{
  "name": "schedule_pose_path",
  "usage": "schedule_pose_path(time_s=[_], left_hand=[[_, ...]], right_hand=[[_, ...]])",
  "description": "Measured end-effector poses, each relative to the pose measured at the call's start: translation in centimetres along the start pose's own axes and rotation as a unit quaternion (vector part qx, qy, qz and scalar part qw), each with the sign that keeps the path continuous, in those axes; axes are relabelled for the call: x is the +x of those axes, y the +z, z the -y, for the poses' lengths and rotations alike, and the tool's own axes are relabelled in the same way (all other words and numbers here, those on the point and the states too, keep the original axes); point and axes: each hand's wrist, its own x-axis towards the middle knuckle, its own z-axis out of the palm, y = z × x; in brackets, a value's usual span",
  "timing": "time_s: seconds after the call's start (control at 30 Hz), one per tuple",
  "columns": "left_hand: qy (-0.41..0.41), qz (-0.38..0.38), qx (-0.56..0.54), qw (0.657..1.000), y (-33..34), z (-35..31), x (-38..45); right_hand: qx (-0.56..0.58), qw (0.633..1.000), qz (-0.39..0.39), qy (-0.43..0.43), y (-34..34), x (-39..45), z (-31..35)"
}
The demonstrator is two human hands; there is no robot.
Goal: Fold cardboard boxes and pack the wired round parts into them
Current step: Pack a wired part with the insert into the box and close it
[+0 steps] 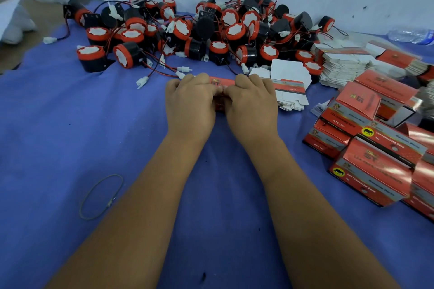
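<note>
A red cardboard box (pixel 221 82) lies on the blue cloth at the middle of the view. My left hand (pixel 190 103) and my right hand (pixel 252 107) grip it side by side, fingers curled over its top, and they hide most of it. Behind them lies a heap of round black parts with red rims (pixel 187 30), with red and black wires and white plugs trailing out. A flat box blank (pixel 290 82) rests just right of my right hand.
A stack of flat white blanks (pixel 340 65) sits at the back right. Several folded red boxes (pixel 371 148) pile up along the right edge. A rubber band (pixel 101 197) lies front left. A plastic bottle (pixel 411 35) lies far right, white bags (pixel 14 19) far left.
</note>
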Motion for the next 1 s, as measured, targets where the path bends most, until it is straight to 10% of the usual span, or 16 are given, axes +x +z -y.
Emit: schedule_pose_path(time_s=[0.53,0.77,1.0], left_hand=[[0.012,0.011,-0.026,1.0,0.5,0.0,-0.4],[-0.186,0.041,-0.281,0.941,0.7,0.9,-0.3],[-0.125,0.017,-0.465,0.876,-1.2,-2.6,-0.5]], right_hand=[[0.056,0.992,0.083,0.077,0.6,-0.4,1.0],[0.376,0.867,0.11,0.31,0.7,-0.7,-0.6],[0.278,0.933,-0.051,0.22,-1.9,-1.1,0.7]])
